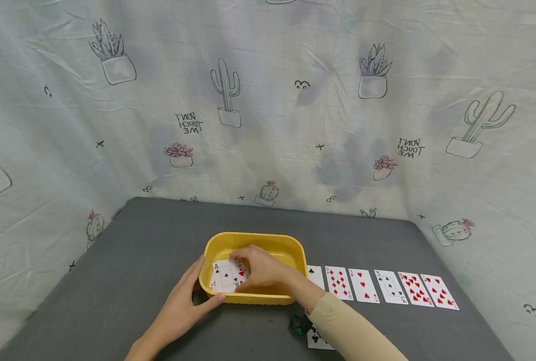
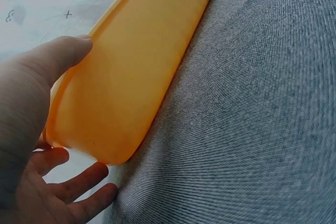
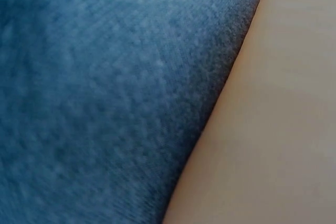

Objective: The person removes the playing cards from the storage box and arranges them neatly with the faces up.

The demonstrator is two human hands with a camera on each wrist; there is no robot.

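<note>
A yellow plastic basin (image 1: pixel 268 299) sits on the grey cloth-covered table. My left hand (image 1: pixel 183 301) holds its near left corner, the thumb on the front rim and the other fingers along the left end. In the left wrist view, that thumb (image 2: pixel 68 53) lies against the rim while the lower fingers are spread by the basin's end. Inside the basin, at its left end, lie overlapping face-up playing cards (image 1: pixel 226 275), an ace of clubs and a heart card among them. My right hand (image 1: pixel 264 269) reaches in over the right rim and grips these cards between thumb and fingers.
To the right of the basin runs a row of face-up playing cards (image 1: pixel 390 286), its leftmost card (image 1: pixel 315 276) partly covered by the right arm. Nearer me, another club card (image 1: pixel 317 340) shows beside the sleeve, near a small dark object (image 1: pixel 300 325). A cactus-print curtain (image 1: pixel 286 125) hangs behind.
</note>
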